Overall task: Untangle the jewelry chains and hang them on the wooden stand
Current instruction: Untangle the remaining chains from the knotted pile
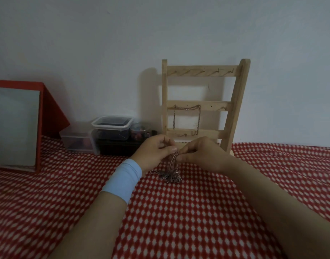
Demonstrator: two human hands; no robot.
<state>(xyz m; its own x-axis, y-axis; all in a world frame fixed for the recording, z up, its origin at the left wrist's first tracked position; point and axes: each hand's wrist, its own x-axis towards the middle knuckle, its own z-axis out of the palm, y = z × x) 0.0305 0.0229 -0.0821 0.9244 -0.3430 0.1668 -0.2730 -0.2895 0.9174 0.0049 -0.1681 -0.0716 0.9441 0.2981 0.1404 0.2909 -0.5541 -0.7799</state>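
A wooden ladder-like stand [201, 105] with rows of small hooks leans against the wall. One thin chain [186, 116] hangs from two hooks on its middle rail. Just in front of the stand, my left hand [155, 152] and my right hand [199, 154] pinch the top of a tangled bunch of chains [169, 174] between fingertips. The strands run down from my fingers to a knotted heap resting on the red patterned cloth [179, 212]. A light blue band wraps my left wrist.
Clear plastic containers [112, 128] and a small round jar [140, 131] stand left of the stand against the wall. A red box with a grey panel [16, 126] sits at the far left.
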